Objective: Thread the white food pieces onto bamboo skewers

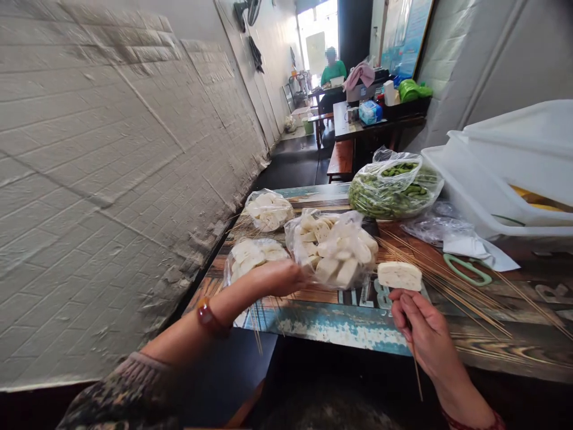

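While the right hand [423, 328] grips a thin, pale-brown wooden skewer [417, 373] just beneath a thick white, round-topped slice [399, 276], the slice sits above the fingers, apparently on the skewer's upper end, though the joint is hidden. That close grip probably steadies the slice and stops the stick from bending, with its long tail hanging free past the edge of the painted wooden bench [358, 334]. The left hand [289, 278] is at the near left side of a clear plastic bag of white slices [333, 251]; its fingers are too blurred to tell whether they hold anything. The bag lies open between the hands, presumably for easy reach, and loose thin wooden skewers [465, 292] fan out beside the right hand, likely for the same reason.
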Available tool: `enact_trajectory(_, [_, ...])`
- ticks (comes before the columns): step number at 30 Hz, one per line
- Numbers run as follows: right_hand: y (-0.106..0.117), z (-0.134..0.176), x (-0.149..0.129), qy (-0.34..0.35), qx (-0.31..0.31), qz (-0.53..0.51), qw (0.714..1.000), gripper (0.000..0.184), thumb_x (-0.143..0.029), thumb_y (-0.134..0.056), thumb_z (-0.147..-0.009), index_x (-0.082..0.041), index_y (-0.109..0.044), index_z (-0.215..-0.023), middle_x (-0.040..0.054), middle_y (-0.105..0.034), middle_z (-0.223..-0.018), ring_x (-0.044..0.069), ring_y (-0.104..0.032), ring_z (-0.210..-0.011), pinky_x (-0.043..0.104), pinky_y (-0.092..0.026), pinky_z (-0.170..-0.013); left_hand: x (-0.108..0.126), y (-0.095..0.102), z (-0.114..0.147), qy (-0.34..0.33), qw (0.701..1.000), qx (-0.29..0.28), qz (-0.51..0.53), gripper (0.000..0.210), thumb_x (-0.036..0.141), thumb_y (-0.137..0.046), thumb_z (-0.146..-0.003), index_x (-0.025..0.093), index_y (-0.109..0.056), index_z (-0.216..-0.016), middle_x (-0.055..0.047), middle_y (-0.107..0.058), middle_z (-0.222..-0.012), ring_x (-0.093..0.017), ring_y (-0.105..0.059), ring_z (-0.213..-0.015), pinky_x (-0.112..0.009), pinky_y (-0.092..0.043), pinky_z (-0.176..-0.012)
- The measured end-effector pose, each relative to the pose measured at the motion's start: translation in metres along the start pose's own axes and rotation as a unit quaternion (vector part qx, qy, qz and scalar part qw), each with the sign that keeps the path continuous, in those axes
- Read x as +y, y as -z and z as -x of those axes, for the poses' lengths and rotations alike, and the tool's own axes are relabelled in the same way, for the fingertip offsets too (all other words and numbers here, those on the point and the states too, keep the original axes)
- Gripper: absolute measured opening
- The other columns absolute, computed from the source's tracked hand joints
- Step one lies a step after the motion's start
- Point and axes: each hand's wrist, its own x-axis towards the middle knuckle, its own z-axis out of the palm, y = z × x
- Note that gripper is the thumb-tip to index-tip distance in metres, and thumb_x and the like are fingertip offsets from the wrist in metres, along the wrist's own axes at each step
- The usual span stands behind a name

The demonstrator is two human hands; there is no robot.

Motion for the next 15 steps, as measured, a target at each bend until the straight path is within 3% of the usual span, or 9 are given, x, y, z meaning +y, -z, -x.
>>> enact_trajectory(2, [-0.001,0.000,-0.001,0.000,0.003,0.003,1.000,0.030,-0.051,-0.067,-0.089,-0.021,-0.066,-0.093,-0.0054,-0.046,-0.056,0.007,-0.032,-0.045,0.019,-0.023,-0.039,0.000,0.007,-0.008,-0.001,1.000,0.003,-0.010,0.021,0.028,-0.058,-0.084,0.021,-0.072,-0.071,-0.004,-0.071,-0.067,-0.015,-0.060,-0.062,-0.023,-0.046,-0.064])
enact_trajectory(7, [-0.001,0.001,-0.001,0.006,0.000,0.007,1.000,0.030,-0.051,-0.067,-0.089,-0.021,-0.065,-0.093,-0.0057,-0.045,-0.055,0.007,-0.032,-0.045,0.019,-0.023,-0.040,0.002,0.021,-0.035,0.035,0.993,0.081,-0.076,0.026,0.018,-0.050,-0.088,0.019,-0.075,-0.090,-0.007,-0.075,-0.094,-0.018,-0.066,-0.084,-0.026,-0.047,-0.079])
enact_trajectory(10, [-0.002,0.001,-0.001,0.017,0.002,0.007,1.000,0.030,-0.051,-0.066,-0.089,-0.021,-0.065,-0.093,-0.0057,-0.045,-0.054,0.007,-0.031,-0.045,0.020,-0.023,-0.040,0.000,0.015,-0.041,0.057,0.992,0.061,-0.095,0.018,0.023,-0.058,-0.084,0.019,-0.076,-0.082,-0.007,-0.074,-0.082,-0.019,-0.066,-0.078,-0.026,-0.046,-0.073])
enact_trajectory(15, [-0.003,0.001,-0.001,0.016,0.002,0.007,1.000,0.030,-0.051,-0.066,-0.089,-0.021,-0.066,-0.092,-0.0052,-0.046,-0.055,0.007,-0.032,-0.045,0.019,-0.024,-0.040,-0.006,0.001,-0.028,0.106,0.985,0.035,-0.132,0.018,0.035,-0.069,-0.076,0.018,-0.075,-0.076,-0.010,-0.071,-0.070,-0.024,-0.065,-0.069,-0.030,-0.044,-0.064])
